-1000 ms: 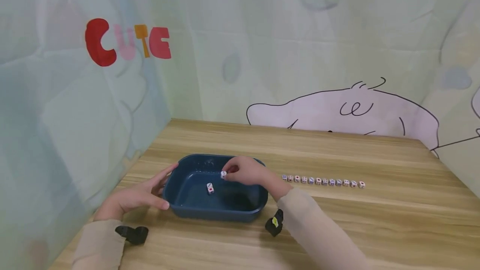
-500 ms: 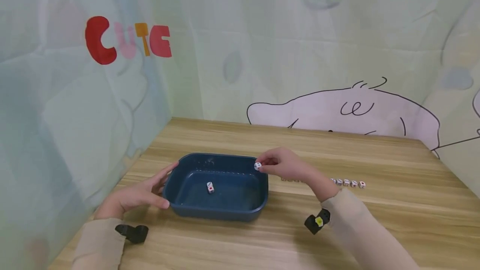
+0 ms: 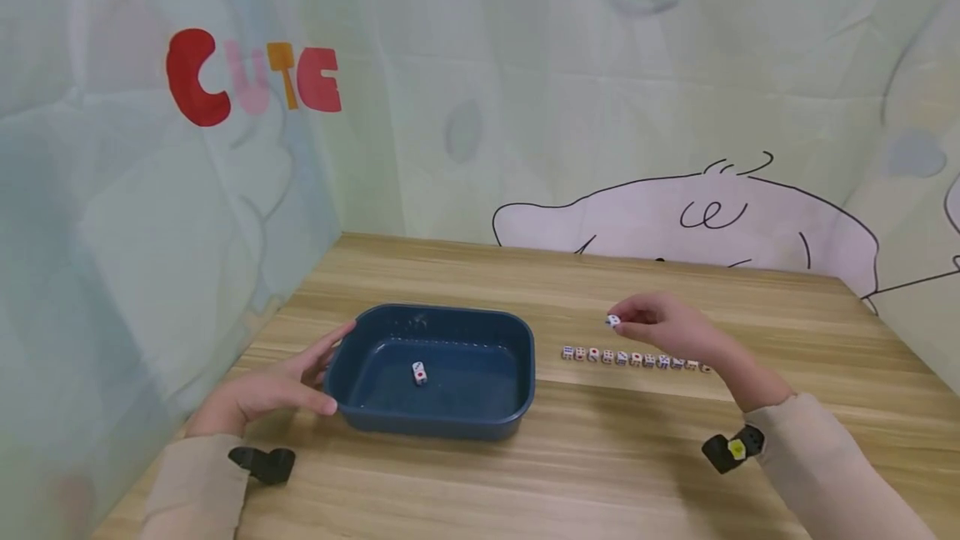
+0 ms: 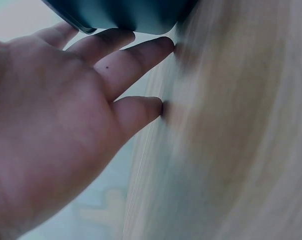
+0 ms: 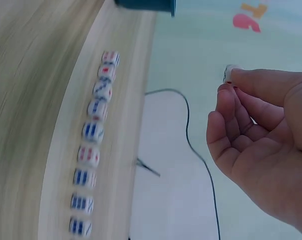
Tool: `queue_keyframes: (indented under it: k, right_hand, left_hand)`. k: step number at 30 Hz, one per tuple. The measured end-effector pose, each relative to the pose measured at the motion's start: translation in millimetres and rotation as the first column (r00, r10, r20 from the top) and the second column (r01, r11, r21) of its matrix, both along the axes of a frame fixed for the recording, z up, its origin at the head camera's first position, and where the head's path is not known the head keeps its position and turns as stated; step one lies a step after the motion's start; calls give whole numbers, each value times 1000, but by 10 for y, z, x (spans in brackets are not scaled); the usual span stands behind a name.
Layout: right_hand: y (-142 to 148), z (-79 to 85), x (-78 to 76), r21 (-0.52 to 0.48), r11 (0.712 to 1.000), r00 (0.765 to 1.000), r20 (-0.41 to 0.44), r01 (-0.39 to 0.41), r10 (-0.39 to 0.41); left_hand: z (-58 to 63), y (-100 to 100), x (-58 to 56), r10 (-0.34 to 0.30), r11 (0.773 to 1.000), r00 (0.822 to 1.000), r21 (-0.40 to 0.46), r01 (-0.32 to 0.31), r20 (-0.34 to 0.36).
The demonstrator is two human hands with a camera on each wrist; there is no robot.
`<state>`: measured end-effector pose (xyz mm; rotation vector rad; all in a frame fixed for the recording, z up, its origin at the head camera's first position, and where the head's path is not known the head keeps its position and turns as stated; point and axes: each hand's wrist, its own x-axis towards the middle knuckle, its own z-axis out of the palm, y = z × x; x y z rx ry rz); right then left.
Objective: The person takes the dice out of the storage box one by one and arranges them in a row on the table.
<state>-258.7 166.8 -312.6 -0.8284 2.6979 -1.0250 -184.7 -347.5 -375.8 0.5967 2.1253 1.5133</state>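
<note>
My right hand (image 3: 667,326) pinches a white die (image 3: 612,321) between thumb and fingertips, above the table and behind a row of dice (image 3: 622,358). In the right wrist view, the held die (image 5: 231,74) shows beyond the thumb tip, partly covered, with the other fingers curled below. White dice (image 3: 419,373) with blue and red pips lie close together inside a dark blue basin (image 3: 435,425). My left hand (image 3: 273,386) rests at the basin's left end, thumb near the front corner and fingers spread along the side. The left wrist view shows those fingers straight, against the basin wall (image 4: 135,17).
The dice row runs left to right on the wooden table (image 3: 480,490), right of the basin; my right forearm covers its right end. A printed cloth (image 3: 465,123) stands along the table's back and left edges. Black wrist cameras sit on both sleeves.
My right hand has carried the pinched die out of the basin, over its right rim and rightward to behind the row. The left hand and the dice in the basin stay put.
</note>
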Motion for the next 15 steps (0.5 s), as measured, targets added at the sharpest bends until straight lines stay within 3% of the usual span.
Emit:
queue_keyframes:
  k: [15]
  right_hand:
    - [844,-113,32,50,987,988,-8,154,-154]
  left_hand:
    - [3,-2,-1,-7,1000,1000,17,7,-1]
